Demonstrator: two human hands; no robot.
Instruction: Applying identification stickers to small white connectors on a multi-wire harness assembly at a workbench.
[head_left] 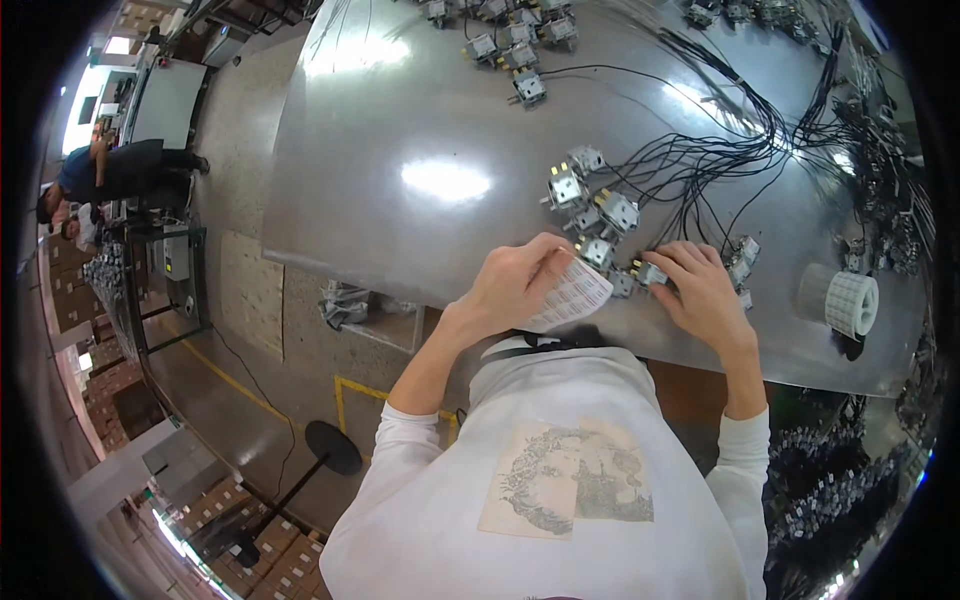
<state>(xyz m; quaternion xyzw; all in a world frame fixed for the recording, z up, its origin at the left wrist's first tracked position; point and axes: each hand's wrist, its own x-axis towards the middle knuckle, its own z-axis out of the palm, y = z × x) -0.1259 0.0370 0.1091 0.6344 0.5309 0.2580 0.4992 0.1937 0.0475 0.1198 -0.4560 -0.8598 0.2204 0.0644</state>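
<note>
The person stands over a large, shiny grey metal worktable [400, 130], forearms coming in from below in white sleeves. The left hand [515, 282] holds a white sheet of small printed labels [573, 295] at the near edge of the table; its fingers are curled together and pinched on the upper edge of the sheet, thumb side toward the parts. The right hand [703, 290] rests just beside it, fingertips closed on one small grey metal box-shaped electrical component with black wire leads [648, 272], which lies on the table touching the hand. Directly beyond the two hands sits a loose cluster of the same grey components [590, 205], their black cables [720, 160] running off toward the far right into a tangled bundle. More of these parts lie in a group at the far edge of the table [515, 40]. To the right, near the table's edge, a white roll of labels [845, 300] lies on its side, well apart from the hands. Judging from this layout, the labelling looks to be somewhere in the middle: one piece is in hand, several more lie close by, and whether any of them already carry a label is too small to tell. In the far left background other people stand at another bench.
</note>
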